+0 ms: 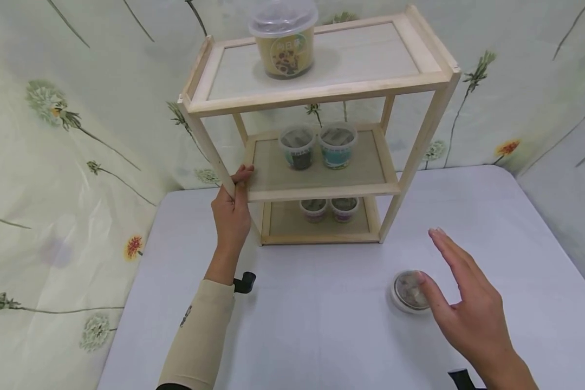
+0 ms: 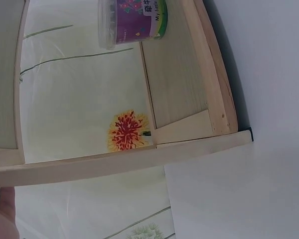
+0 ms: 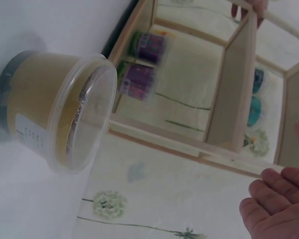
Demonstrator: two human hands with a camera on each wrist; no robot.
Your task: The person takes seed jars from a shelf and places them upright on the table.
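Observation:
My left hand [image 1: 231, 214] grips the left front post of a three-tier wooden shelf [image 1: 322, 192], its fingers at the middle tier. In the left wrist view, only part of that hand [image 2: 2, 214] shows, below a wooden rail. Above the table on the right, my right hand [image 1: 473, 309] holds nothing, its fingers extended and thumb spread. Below and left of it stands a lidded plastic tub [image 1: 407, 292], the thumb overlapping its edge in the head view. The right wrist view shows this tub [image 3: 40, 99] upright, yellowish with a clear lid, apart from the hand [image 3: 279, 206].
A large yellow tub [image 1: 286, 51] stands on the top tier. Two teal-labelled cups [image 1: 338, 149] share the middle tier; two purple-labelled cups [image 1: 343, 211] sit on the bottom one. White cloth [image 1: 312, 325] covers the table, with a floral backdrop [image 1: 78, 179] behind.

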